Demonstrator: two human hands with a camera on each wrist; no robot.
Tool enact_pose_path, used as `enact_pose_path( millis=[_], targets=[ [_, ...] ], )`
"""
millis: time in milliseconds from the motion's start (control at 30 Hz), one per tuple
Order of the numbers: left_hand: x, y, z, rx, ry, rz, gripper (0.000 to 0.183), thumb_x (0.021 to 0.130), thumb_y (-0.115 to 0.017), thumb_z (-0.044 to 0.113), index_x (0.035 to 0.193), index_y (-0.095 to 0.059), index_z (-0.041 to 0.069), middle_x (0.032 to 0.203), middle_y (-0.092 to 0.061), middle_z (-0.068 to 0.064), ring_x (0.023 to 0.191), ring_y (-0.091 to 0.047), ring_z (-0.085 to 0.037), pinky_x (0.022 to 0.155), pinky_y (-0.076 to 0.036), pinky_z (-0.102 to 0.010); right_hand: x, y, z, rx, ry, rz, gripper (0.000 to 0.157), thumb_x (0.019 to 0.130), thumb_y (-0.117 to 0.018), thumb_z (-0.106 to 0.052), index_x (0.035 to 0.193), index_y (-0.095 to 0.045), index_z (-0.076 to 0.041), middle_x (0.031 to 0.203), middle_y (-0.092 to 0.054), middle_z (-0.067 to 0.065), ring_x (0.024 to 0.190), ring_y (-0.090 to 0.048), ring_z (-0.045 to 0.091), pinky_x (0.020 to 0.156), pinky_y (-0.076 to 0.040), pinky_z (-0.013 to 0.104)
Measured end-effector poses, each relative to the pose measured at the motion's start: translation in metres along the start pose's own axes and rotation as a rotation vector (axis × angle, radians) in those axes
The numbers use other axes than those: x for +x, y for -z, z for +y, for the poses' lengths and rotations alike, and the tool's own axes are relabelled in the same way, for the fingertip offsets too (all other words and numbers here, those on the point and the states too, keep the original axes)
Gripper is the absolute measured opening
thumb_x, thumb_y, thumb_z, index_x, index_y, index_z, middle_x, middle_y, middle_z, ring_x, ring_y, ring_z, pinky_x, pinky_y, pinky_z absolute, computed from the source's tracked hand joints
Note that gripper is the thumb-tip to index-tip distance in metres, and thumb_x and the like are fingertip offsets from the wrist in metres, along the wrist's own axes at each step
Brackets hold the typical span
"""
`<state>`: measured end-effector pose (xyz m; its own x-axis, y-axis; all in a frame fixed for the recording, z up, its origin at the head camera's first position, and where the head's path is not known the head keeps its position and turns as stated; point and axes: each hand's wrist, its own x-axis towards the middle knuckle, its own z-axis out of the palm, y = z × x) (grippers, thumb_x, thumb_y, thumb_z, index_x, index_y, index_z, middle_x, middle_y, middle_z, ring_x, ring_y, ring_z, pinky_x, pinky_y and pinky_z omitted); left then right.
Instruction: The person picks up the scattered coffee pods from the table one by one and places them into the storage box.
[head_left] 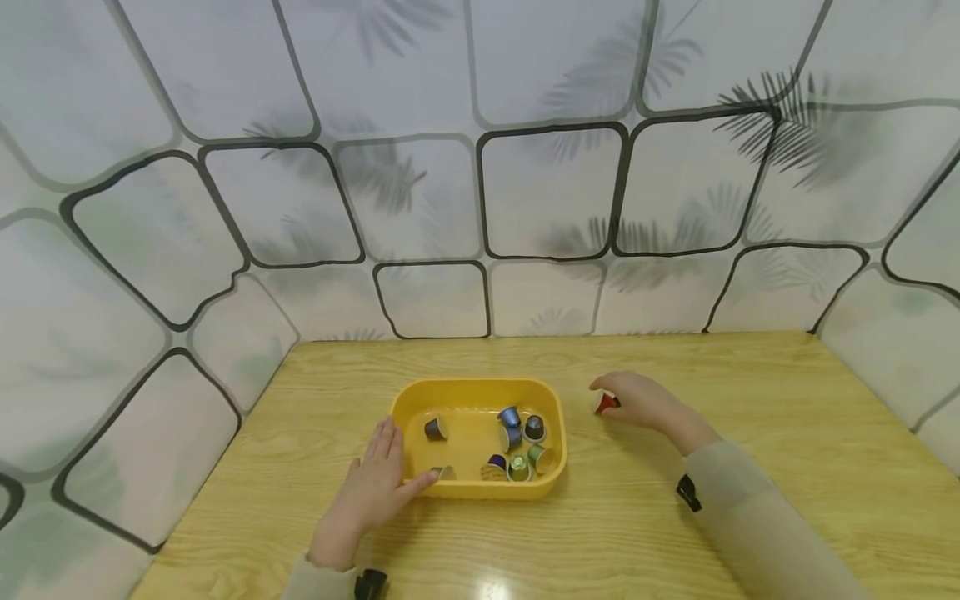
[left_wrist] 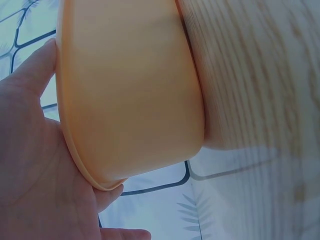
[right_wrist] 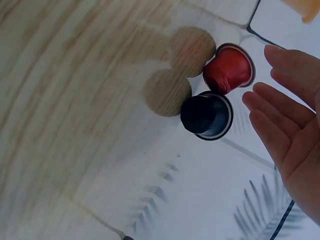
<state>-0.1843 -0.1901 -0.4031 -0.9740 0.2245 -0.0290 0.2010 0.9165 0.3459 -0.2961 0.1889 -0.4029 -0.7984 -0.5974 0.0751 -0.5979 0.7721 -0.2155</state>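
My left hand rests against the left end of a yellow tray, fingers fairly straight along its rim and thumb over the front left corner. In the left wrist view the palm touches the tray's outer wall. Beyond the tray's right end, my right hand hovers by a red coffee capsule and a black coffee capsule, which stand side by side on the table. In the right wrist view its fingers are extended and apart from both capsules.
Inside the tray, several capsules lie mostly to the right, among them a blue capsule and a green capsule. A dark capsule lies at the left. The wooden table meets a patterned wall covering behind and at the sides.
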Motion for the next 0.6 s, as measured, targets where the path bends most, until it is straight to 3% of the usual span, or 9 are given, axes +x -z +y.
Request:
enact_pose_path(
  millis=[600],
  targets=[
    [0.0009, -0.0031, -0.0019, 0.011, -0.002, 0.011, 0.089, 0.084, -0.040, 0.060, 0.137, -0.018, -0.009, 0.144, -0.003, -0.022, 0.132, -0.003, -0.032, 0.093, -0.018, -0.062, 0.0070, -0.0039, -0.0017, -0.027, -0.036, -0.071, 0.035, 0.076, -0.068, -0.007, 0.108, -0.059, 0.003, 0.102, -0.059, 0.016, 0.092, -0.055, 0.030, 0.077, -0.045, 0.042]
  ],
)
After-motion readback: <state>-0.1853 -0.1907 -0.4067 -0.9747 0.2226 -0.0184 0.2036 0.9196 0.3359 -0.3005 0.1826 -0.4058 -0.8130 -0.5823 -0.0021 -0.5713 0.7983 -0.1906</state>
